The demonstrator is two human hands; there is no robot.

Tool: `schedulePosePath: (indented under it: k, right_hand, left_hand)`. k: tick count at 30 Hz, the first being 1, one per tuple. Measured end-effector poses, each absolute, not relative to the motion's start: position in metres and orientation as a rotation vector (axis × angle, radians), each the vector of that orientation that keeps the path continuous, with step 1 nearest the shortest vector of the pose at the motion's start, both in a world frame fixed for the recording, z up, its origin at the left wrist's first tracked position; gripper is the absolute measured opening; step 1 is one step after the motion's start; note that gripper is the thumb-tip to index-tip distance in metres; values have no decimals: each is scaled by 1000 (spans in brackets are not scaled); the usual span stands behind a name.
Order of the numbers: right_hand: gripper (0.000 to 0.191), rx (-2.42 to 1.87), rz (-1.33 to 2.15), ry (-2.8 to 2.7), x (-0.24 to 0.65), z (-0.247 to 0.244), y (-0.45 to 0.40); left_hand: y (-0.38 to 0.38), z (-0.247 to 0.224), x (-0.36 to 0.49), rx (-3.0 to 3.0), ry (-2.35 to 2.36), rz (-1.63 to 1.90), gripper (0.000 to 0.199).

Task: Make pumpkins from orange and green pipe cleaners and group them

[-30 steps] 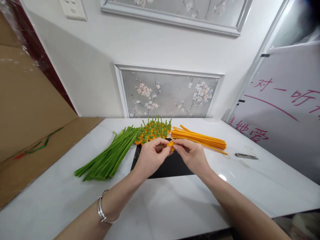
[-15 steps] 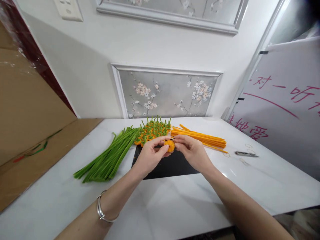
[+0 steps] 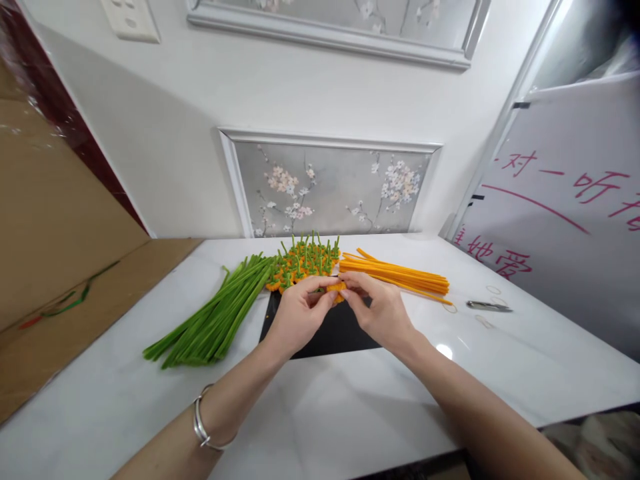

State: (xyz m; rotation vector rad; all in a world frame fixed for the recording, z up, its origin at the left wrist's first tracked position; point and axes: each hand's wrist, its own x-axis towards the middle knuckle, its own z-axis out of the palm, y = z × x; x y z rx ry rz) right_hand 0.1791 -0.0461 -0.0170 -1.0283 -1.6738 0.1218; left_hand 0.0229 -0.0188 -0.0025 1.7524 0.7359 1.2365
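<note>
A small orange pumpkin shape of fuzzy pipe cleaner [image 3: 337, 291] is pinched between my two hands, above a black mat [image 3: 335, 333]. My left hand [image 3: 303, 312] closes on its left side with thumb and fingers. On its right side, the thumb and fingertips of my right hand [image 3: 381, 308] press against it. Fingers cover much of the piece. Just behind the hands stand several finished orange pumpkins with green stems [image 3: 305, 260], packed close together.
Green pipe cleaners [image 3: 215, 317] lie in a bundle at the left, orange pipe cleaners [image 3: 400, 272] at the right. Farther right are small nippers [image 3: 489, 306] and loose rubber bands [image 3: 484, 321] on the white marbled table [image 3: 320, 400]. Cardboard [image 3: 65, 220] lines the left side.
My right hand has moved in closer to the left, its fingertips now over the pumpkin's right side. Less of the orange piece shows. The view has shifted slightly.
</note>
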Motion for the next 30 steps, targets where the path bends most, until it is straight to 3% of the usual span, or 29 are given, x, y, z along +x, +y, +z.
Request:
schedulePosePath:
  k: [4,14,23,30]
  right_hand:
    - [26,-1026,163,-1698,181,-12,-48]
    - [25,-979,671,-1558,198,-11,-42]
    - [11,-1100,516,-1615,188,-2,-48]
    - [18,-1049,704,-1525,190,-5,-45]
  left_hand:
    - [-18,-1,21,1746,708,1185,22]
    - [-20,8,15,1453,734,1070,28]
    - [-22,7,19,1577,725,1035,25]
    - [-21,5,20,1583,766,1032,30]
